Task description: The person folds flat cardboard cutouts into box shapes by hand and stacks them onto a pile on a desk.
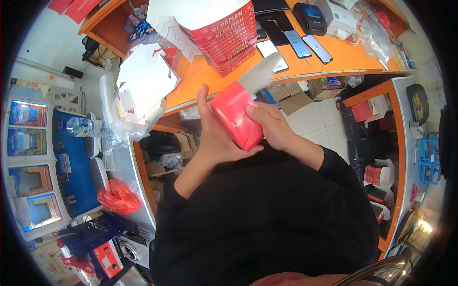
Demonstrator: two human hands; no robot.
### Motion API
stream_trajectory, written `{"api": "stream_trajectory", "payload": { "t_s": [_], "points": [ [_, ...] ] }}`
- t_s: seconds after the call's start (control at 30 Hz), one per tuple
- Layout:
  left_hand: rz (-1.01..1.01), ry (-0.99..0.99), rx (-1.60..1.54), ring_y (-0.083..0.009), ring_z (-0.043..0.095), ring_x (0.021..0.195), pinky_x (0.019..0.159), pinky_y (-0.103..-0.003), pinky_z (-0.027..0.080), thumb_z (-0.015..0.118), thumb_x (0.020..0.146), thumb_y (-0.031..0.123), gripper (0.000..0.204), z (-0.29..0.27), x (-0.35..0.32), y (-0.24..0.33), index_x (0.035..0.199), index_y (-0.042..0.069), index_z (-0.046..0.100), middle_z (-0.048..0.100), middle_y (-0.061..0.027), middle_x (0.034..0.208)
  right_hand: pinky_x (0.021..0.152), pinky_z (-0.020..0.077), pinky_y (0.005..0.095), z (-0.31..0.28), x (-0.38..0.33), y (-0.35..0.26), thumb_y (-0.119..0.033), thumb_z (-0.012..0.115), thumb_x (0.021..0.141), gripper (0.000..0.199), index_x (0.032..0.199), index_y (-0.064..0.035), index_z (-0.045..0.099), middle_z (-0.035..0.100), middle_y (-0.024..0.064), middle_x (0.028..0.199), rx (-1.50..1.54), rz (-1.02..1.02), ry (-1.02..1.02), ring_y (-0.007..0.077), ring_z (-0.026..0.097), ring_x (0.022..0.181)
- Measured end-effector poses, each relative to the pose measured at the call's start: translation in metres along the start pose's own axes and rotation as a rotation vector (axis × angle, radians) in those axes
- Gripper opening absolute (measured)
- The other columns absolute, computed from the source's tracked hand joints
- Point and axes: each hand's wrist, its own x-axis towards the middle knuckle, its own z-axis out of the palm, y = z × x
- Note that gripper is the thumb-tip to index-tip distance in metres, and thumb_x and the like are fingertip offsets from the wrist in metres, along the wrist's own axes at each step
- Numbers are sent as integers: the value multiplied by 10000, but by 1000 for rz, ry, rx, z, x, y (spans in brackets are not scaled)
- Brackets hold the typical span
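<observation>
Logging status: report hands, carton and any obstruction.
Left hand cradling red carton, right hand gripping its right side. White flap sticking out at far end. Stacked red-and-white cartons on orange desk beyond; no obstruction seen around hands.

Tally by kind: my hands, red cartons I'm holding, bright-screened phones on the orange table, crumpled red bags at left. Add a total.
Hands: 2
Red cartons held: 1
Bright-screened phones: 3
Red bags: 1
Total: 7

Smooth, glossy paperboard carton [232, 114], matt cloth shirt [267, 209], crinkled plastic bag [119, 197]
</observation>
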Motion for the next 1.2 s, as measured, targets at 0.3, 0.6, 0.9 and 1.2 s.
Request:
{"api": "stream_trajectory", "payload": {
  "t_s": [0.3,0.6,0.9,1.2],
  "points": [
    [423,332,166,-420,443,1236,995,-572,394,911,582,445,1182,17,18,-44,1514,209,224,355,-202,1397,693,529,329,11,0,-33,-237,658,963,273,1121,-16,679,710,96,848,-734,-340,0,147,682,773],
    [535,334,179,-381,475,1192,932,-520,426,919,595,479,1234,-8,68,-93,1535,177,179,420,-194,1359,627,510,260,39,-1,-97,-126,667,940,197,1068,20,700,728,73,806,-641,-511,181,103,678,704],
    [510,63,445,-328,521,1212,1041,-507,381,792,787,298,616,-76,176,-176,1308,77,549,579,-126,1273,571,496,247,99,69,-222,-265,752,841,284,901,12,728,692,74,703,-1218,-588,414,116,671,641],
    [513,-15,95,-330,559,1010,961,-496,418,812,744,246,382,-65,192,-208,1042,86,634,622,-83,1017,705,537,428,111,227,-171,-297,682,861,319,1005,-17,733,688,209,784,-1764,-302,336,359,679,746]
  ]
}}
